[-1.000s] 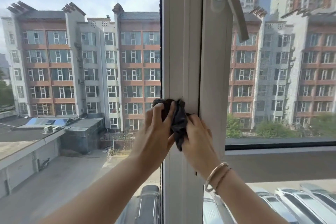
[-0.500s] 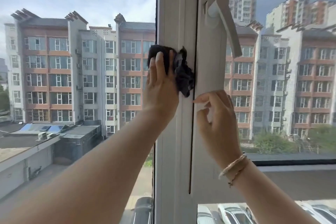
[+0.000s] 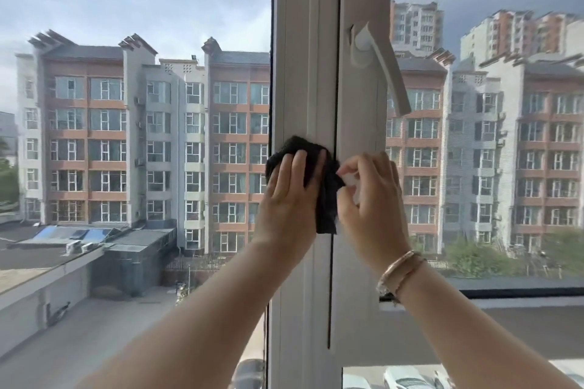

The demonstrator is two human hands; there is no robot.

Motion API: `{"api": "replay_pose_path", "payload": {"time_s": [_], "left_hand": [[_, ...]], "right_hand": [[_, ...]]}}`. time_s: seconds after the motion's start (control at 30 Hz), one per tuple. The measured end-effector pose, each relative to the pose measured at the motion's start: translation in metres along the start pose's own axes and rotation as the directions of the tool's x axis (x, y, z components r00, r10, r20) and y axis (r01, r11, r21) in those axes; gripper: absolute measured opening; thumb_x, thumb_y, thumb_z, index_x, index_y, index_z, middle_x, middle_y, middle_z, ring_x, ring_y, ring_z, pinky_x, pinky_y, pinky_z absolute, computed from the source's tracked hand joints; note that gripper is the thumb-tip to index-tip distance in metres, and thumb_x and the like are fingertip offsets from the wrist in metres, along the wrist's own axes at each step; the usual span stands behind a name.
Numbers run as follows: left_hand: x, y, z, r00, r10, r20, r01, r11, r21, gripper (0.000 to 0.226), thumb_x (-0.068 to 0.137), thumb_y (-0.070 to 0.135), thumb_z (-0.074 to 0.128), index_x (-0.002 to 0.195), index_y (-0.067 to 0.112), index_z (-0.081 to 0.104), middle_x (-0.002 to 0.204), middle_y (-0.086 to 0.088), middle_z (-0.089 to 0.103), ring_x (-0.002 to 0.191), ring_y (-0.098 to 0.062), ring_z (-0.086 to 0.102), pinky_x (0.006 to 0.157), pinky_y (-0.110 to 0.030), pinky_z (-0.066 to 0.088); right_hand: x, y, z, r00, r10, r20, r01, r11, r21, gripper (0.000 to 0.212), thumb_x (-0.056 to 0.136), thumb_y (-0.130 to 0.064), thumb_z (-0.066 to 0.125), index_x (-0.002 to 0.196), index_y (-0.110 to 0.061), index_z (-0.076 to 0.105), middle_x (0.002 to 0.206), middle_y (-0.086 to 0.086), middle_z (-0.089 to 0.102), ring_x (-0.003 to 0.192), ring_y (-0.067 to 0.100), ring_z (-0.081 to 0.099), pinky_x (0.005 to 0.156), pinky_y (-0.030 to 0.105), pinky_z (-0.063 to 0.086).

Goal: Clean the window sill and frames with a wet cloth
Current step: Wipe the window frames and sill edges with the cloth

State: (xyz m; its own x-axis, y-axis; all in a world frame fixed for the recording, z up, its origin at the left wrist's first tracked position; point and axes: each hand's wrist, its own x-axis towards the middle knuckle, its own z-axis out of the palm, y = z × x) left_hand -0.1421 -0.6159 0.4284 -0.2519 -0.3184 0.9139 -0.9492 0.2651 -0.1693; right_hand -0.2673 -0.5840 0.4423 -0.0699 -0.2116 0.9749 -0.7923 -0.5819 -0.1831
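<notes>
Dark cloth [image 3: 325,199], half hidden, pressed by flat left hand [image 3: 289,199]; curled right hand [image 3: 369,199] pinches its edge.

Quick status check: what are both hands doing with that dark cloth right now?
Left hand presses dark cloth flat on white frame. Right hand pinches cloth's edge. Window handle above, clear.

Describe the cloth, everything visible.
The dark cloth is black or charcoal, soft and crumpled, bunched rather than folded flat. It lies against the white vertical window frame, below the white window handle. The left hand presses it flat onto the frame with straight fingers, covering its middle. A loose tail hangs down along the frame's dark seam. The right hand has curled fingers pinching its right edge. Wetness cannot be judged.
</notes>
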Motion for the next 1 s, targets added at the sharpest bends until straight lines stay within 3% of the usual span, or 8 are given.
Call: {"api": "replay_pose_path", "payload": {"time_s": [0.13,0.23,0.37,0.43,0.53,0.7,0.83,1.0], "left_hand": [[0.074,-0.008,-0.031,0.999,-0.032,0.033,0.032,0.999,0.003,0.077,0.088,0.027,0.046,0.152,0.016,0.004,0.149,-0.013,0.003,0.136,-0.028,-0.005,0.118,-0.036,0.006],[0.086,-0.007,-0.036,0.999,-0.05,0.003,0.05,0.999,-0.002,0.083,0.09,0.025,0.049,0.151,0.019,-0.005,0.153,-0.012,-0.003,0.141,-0.028,-0.009,0.117,-0.033,-0.003],[0.055,-0.011,-0.016,0.999,0.002,-0.042,-0.002,1.0,-0.003,0.089,0.063,0.021,0.078,0.142,0.015,0.037,0.141,-0.013,0.033,0.133,-0.031,0.031,0.108,-0.038,0.028],[0.05,-0.016,-0.012,0.998,0.031,-0.048,-0.031,1.0,0.004,0.089,0.057,0.022,0.083,0.138,0.017,0.046,0.136,-0.012,0.035,0.128,-0.031,0.038,0.104,-0.039,0.035],[0.065,-0.014,-0.021,1.0,0.014,-0.017,-0.014,1.0,-0.011,0.091,0.078,0.026,0.071,0.151,0.023,0.016,0.144,-0.01,0.007,0.139,-0.03,0.014,0.113,-0.037,0.023],[0.131,-0.018,-0.05,0.998,-0.055,-0.01,0.055,0.998,-0.017,0.096,0.086,0.029,0.062,0.151,0.027,-0.008,0.147,-0.009,-0.01,0.142,-0.027,-0.006,0.117,-0.036,0.01],[0.187,-0.023,-0.071,0.994,-0.108,-0.018,0.108,0.994,-0.022,0.098,0.083,0.023,0.064,0.151,0.028,-0.007,0.15,-0.008,-0.007,0.143,-0.028,-0.005,0.117,-0.036,0.012],[0.179,-0.018,-0.064,0.994,-0.094,-0.06,0.094,0.996,-0.003,0.093,0.088,0.026,0.058,0.151,0.026,-0.01,0.151,-0.009,-0.01,0.143,-0.027,-0.005,0.118,-0.034,0.01]], "right_hand": [[0.033,-0.011,-0.002,0.998,-0.065,-0.015,0.066,0.997,0.038,0.02,0.077,0.001,0.053,0.091,-0.013,0.054,0.094,-0.005,0.045,0.093,0.014,0.049,0.085,0.032,0.046],[0.054,-0.025,-0.007,0.988,-0.152,-0.04,0.154,0.986,0.057,0.02,0.077,0.002,0.049,0.091,-0.011,0.054,0.093,-0.003,0.044,0.082,0.014,0.049,0.073,0.03,0.048],[0.086,-0.041,-0.025,0.937,-0.312,-0.157,0.293,0.947,-0.128,0.018,0.076,0.0,0.051,0.091,-0.009,0.054,0.091,-0.001,0.046,0.085,0.015,0.047,0.079,0.02,0.038],[0.107,-0.045,-0.033,0.912,-0.338,-0.232,0.265,0.918,-0.294,0.021,0.076,-0.006,0.056,0.096,-0.011,0.054,0.096,0.004,0.05,0.091,0.021,0.049,0.079,0.028,0.04],[0.142,-0.046,-0.037,0.938,-0.229,-0.26,0.112,0.91,-0.4,0.029,0.083,-0.02,0.059,0.108,-0.01,0.051,0.108,0.01,0.05,0.096,0.028,0.052,0.076,0.036,0.046],[0.181,-0.039,-0.029,0.995,0.101,0.024,-0.086,0.929,-0.36,0.041,0.098,-0.04,0.038,0.127,-0.012,0.033,0.123,0.017,0.044,0.08,0.035,0.063,0.057,0.036,0.05],[0.177,-0.022,-0.027,0.998,0.042,0.055,-0.033,0.988,-0.151,0.029,0.1,-0.035,0.036,0.119,-0.013,0.038,0.094,0.008,0.068,0.077,0.029,0.065,0.062,0.032,0.05],[0.176,-0.017,-0.025,0.999,-0.017,0.033,0.018,0.999,-0.027,0.026,0.099,-0.032,0.039,0.116,-0.012,0.043,0.065,-0.001,0.058,0.06,0.02,0.057,0.051,0.028,0.041]]}}
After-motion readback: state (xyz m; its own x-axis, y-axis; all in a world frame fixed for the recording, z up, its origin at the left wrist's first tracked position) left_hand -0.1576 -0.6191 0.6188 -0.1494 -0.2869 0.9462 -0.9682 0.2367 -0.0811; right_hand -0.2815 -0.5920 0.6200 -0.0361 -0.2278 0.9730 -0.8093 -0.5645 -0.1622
